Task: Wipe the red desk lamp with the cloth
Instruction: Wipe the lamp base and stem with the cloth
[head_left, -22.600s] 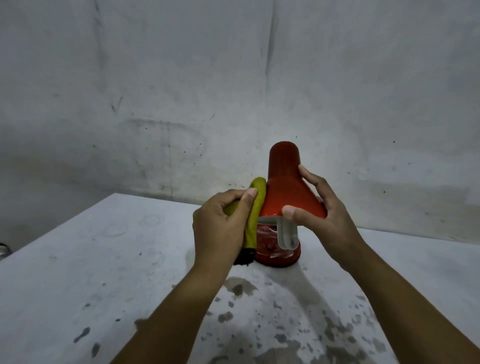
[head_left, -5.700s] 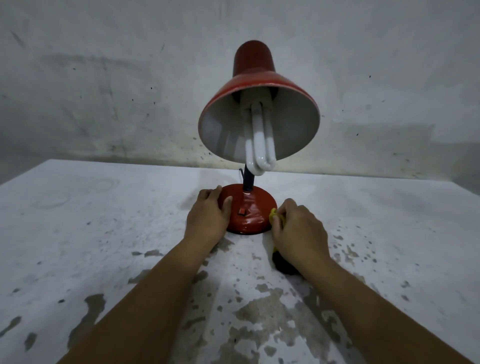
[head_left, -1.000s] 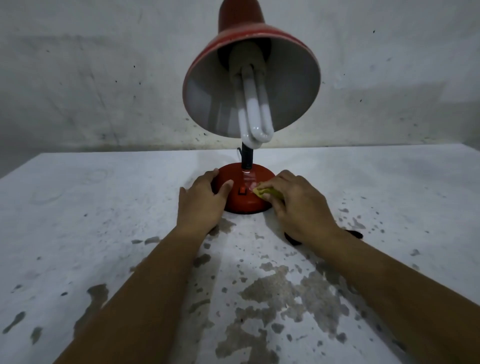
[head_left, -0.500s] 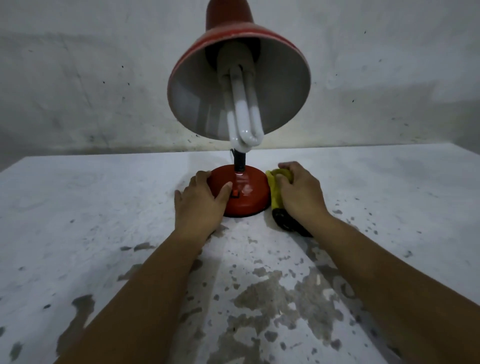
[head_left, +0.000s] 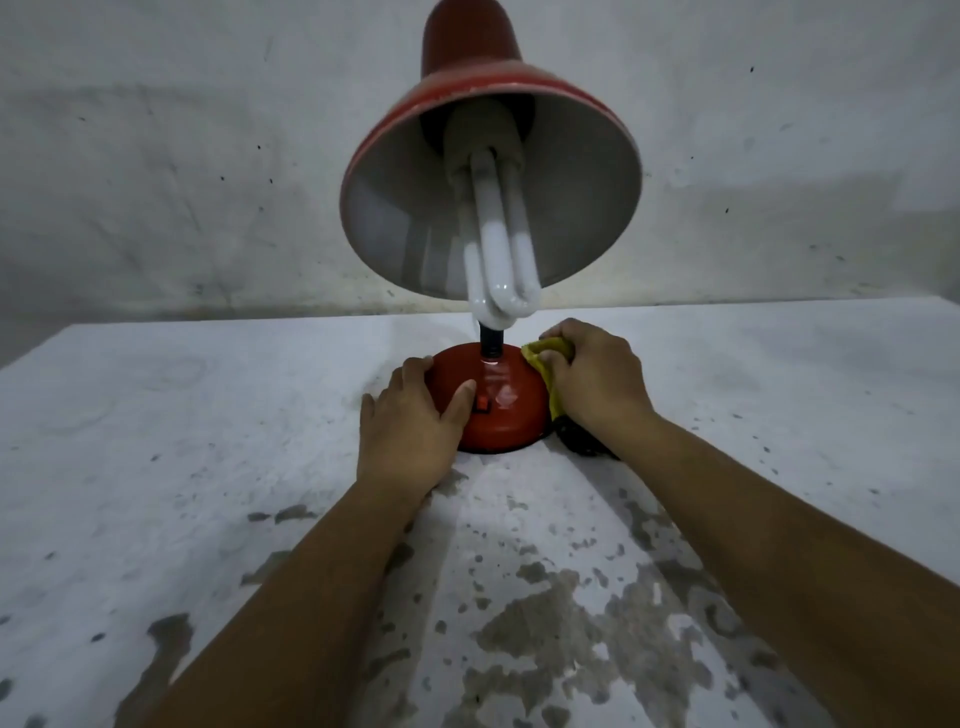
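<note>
Left hand (head_left: 410, 421) lay flat on lamp base (head_left: 498, 410), fingers straight, steadying. Right hand (head_left: 592, 379) gripped bunched cloth (head_left: 545, 356) vs base's right side. Lamp (head_left: 488, 171) prob top-heavy, glossy; bulb (head_left: 498, 260) fragile. Cloth soft.

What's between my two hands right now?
In the head view, the lamp's red base lies between the left hand and the right hand, which grips the cloth.

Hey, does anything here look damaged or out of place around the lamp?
Yes: the table paint has flaked off in grey patches near the arms, and the lamp shade has a worn, chipped rim. Nothing looks spilled or toppled.
</note>
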